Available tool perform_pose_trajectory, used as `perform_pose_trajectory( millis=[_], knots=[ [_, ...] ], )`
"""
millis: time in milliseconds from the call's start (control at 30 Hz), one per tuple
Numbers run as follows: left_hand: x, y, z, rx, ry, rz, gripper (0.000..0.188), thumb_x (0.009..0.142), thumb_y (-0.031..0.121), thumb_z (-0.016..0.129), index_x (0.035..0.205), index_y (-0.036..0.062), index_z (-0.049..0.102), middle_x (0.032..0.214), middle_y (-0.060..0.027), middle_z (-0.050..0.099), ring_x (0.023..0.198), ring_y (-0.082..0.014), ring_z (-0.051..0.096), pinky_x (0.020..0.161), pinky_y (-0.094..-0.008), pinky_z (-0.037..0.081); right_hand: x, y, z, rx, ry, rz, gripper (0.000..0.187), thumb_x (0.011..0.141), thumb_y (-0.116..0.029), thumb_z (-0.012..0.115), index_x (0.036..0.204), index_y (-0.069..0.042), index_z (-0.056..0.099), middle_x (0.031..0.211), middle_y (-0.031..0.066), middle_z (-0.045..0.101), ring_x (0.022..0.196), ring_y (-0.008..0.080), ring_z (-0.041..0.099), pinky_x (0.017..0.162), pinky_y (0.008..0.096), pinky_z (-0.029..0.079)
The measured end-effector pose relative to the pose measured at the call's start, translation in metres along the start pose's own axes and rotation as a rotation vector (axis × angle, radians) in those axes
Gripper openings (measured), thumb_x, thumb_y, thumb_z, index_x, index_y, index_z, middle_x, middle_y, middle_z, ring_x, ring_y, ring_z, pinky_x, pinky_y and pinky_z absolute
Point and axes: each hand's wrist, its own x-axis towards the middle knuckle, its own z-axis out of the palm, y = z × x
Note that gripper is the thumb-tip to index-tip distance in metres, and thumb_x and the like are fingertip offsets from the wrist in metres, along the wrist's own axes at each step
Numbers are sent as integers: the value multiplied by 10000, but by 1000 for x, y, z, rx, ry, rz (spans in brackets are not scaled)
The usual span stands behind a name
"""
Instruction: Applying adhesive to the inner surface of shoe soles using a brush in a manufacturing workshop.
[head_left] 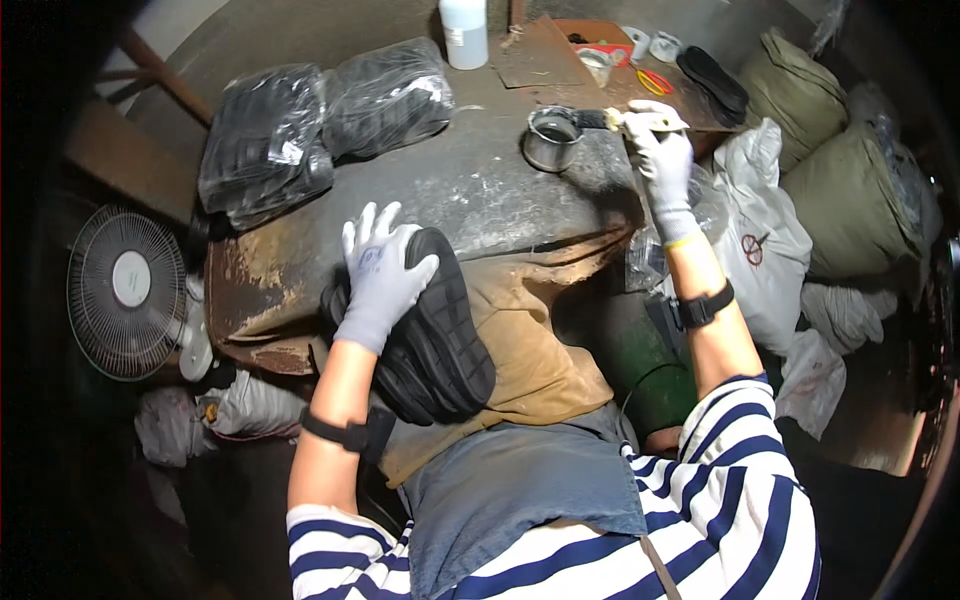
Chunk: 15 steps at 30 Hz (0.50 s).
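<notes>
My left hand (pixel 378 278), in a pale grey-white work glove, grips a stack of black shoe soles (pixel 440 335) resting on my lap. Its thumb lies across the top sole and its other fingers reach past the far left edge. My right hand (pixel 662 150), gloved the same way, is closed around the pale handle of a brush (pixel 592 119). The brush's dark bristles are over the rim of a round metal can (pixel 550 142) on the workbench. What is inside the can is hard to make out.
Plastic-wrapped dark bundles (pixel 388 98) lie on the worn workbench (pixel 450 195) at the far left. A whitish bottle (pixel 464 35), red-handled scissors (pixel 655 82) and a lone black sole (pixel 712 82) are at the back. White sacks (pixel 760 225) stand right; a fan (pixel 128 280) stands left.
</notes>
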Motion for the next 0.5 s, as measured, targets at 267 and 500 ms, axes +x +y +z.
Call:
perform_pose_trajectory(
  millis=[267, 500],
  knots=[
    [-38, 67, -53, -1583, -670, -86, 780, 860, 301, 762, 1463, -45, 407, 1492, -137, 451, 1387, -221, 405, 1163, -343, 267, 36, 47, 44, -734, -272, -474, 171, 812, -308, 696, 918, -174, 692, 815, 81, 689, 854, 290, 660, 786, 425, 495],
    [-5, -38, -33, -1876, -303, -256, 897, 869, 336, 755, 1544, 24, 256, 1032, -74, 640, 871, -115, 642, 807, -235, 550, 34, 86, 61, -845, -331, -140, 275, 809, -432, 680, 933, -187, 711, 895, 81, 708, 981, 274, 638, 941, 424, 392]
  ],
)
